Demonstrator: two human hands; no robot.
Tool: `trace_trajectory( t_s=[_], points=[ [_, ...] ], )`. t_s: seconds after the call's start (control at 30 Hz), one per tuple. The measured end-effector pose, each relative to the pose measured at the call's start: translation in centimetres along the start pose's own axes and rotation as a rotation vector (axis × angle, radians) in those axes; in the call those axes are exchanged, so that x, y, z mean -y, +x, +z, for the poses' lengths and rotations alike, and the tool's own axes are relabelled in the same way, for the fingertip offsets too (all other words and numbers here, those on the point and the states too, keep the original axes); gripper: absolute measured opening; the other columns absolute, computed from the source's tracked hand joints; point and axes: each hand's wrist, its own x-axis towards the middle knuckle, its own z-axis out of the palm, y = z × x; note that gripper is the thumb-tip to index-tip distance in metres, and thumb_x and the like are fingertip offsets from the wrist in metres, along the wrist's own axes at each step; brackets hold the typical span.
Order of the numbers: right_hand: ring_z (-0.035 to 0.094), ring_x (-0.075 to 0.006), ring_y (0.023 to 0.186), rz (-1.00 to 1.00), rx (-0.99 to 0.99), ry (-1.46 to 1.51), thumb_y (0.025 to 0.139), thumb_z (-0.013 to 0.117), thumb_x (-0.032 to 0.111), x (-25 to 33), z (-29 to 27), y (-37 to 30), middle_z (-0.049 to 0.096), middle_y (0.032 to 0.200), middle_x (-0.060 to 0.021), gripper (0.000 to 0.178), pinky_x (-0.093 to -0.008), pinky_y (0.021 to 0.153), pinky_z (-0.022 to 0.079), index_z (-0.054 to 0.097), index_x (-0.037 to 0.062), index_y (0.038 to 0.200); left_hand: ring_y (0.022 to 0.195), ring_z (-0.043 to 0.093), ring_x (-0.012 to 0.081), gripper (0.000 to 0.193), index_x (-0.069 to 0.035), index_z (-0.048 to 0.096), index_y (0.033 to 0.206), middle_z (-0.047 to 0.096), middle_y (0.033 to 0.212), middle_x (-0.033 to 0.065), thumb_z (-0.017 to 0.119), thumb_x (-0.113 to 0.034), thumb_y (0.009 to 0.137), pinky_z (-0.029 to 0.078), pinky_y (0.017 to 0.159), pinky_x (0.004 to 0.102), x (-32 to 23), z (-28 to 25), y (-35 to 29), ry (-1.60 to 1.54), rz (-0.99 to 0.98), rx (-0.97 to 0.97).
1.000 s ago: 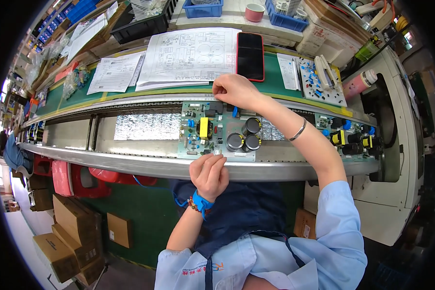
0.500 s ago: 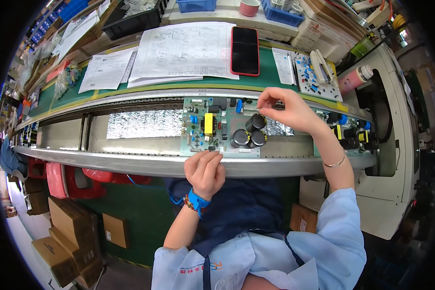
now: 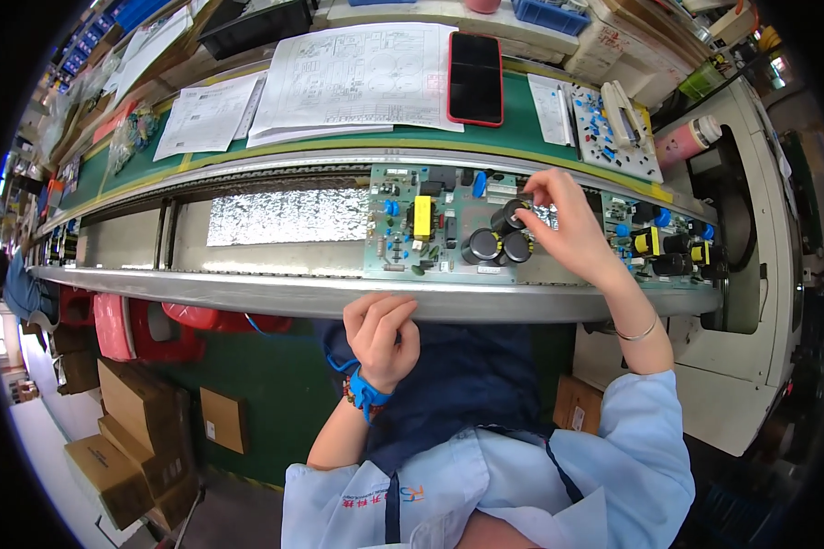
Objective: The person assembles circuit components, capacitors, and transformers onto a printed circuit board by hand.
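A green circuit board point(image 3: 403, 261) lies across the conveyor rails, carrying a yellow transformer point(image 3: 422, 218), blue parts and three black cylindrical capacitors. My right hand point(image 3: 566, 224) reaches over its right side, with thumb and fingers at the rearmost capacitor point(image 3: 509, 218). The other two capacitors stand just in front of that one. My left hand point(image 3: 382, 340) is at the near metal rail point(image 3: 293, 300), its fingers curled and nothing visible in them. A blue strap goes around my left wrist.
Another populated board point(image 3: 659, 240) sits farther right, beside a pale machine point(image 3: 751, 357). Behind the rails are paper drawings point(image 3: 352, 78), a red-edged phone point(image 3: 475, 80) and a white tray of small parts point(image 3: 613, 133). Silver foil point(image 3: 288, 218) lies between the rails.
The board has shifted right along the rails. My left hand has come off its near edge. My right hand has dropped from behind the capacitors onto the rearmost one. The view has shifted slightly.
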Motion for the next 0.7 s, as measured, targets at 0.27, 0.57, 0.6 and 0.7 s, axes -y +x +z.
trace_trajectory(
  t_s=[0.27,0.57,0.6,0.7],
  points=[
    [0.051,-0.0116,0.07,0.182,-0.264,0.209,0.082,0.063,0.004,-1.0,0.0,-2.9,0.055,0.079,-0.0036,0.01,-0.024,0.067,0.043,0.055,0.0003,0.085,0.1,0.057,0.0241,0.031,-0.005,0.063,0.098,0.064,0.111,0.0057,0.062,0.001,0.067,0.039,0.085,0.0344,-0.9,0.3,0.5,0.083,-0.036,0.209],
    [0.05,-0.0095,0.073,0.327,-0.35,0.261,0.084,0.061,0.004,-2.2,-0.3,-6.4,0.056,0.08,-0.0019,0.008,-0.023,0.07,0.043,0.056,-0.0002,0.088,0.1,0.056,0.0246,0.03,-0.005,0.062,0.097,0.062,0.115,0.0074,0.061,0.002,0.068,0.038,0.087,0.0341,-1.7,1.2,1.5,0.068,-0.009,0.299],
    [0.05,-0.0095,0.073,0.33,-0.355,0.262,0.084,0.061,0.004,-2.2,-0.4,-6.8,0.056,0.08,-0.0019,0.008,-0.023,0.07,0.043,0.056,-0.0002,0.088,0.1,0.056,0.0246,0.03,-0.005,0.062,0.097,0.062,0.115,0.0074,0.061,0.002,0.068,0.038,0.087,0.0341,-1.8,1.2,1.7,0.066,-0.004,0.302],
    [0.052,-0.01,0.074,0.339,-0.387,0.204,0.085,0.06,0.004,-2.4,-1.0,-7.9,0.057,0.081,-0.0024,0.007,-0.0234,0.07,0.043,0.056,0.0,0.089,0.098,0.056,0.0249,0.03,-0.004,0.062,0.097,0.063,0.112,0.0073,0.061,0.003,0.067,0.038,0.086,0.0343,-2.3,1.8,2.4,0.031,0.001,0.292]
  ],
)
